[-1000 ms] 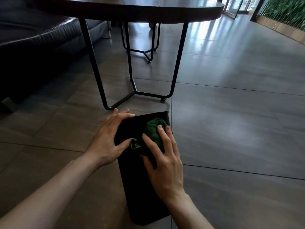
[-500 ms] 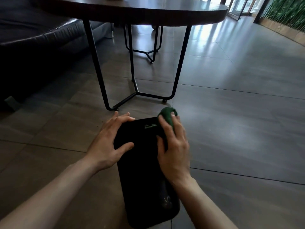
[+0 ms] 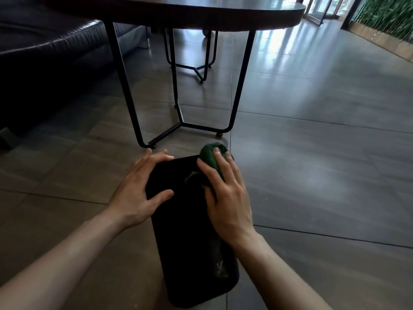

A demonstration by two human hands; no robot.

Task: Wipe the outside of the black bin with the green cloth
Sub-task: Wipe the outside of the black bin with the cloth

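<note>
The black bin (image 3: 190, 238) lies on its side on the tiled floor (image 3: 312, 175), lengthwise away from the person, its far end just short of the table's black metal legs (image 3: 178, 86). The left hand (image 3: 143, 191) rests on the bin's far left edge, fingers spread and nearly straight, thumb laid on the upper face; its grip is apart and holds nothing. The right hand (image 3: 225, 198) presses the green cloth (image 3: 210, 157) against the bin's far right corner. The cloth is bunched, bulging out beyond the fingertips, with a fold trailing under the palm. The fingers curve over it, so the grip is clamped on the cloth. A dark sofa (image 3: 44, 52) stands to the left, beside the round-cornered table (image 3: 201, 12). Planting (image 3: 384, 16) lines the far right wall.
</note>
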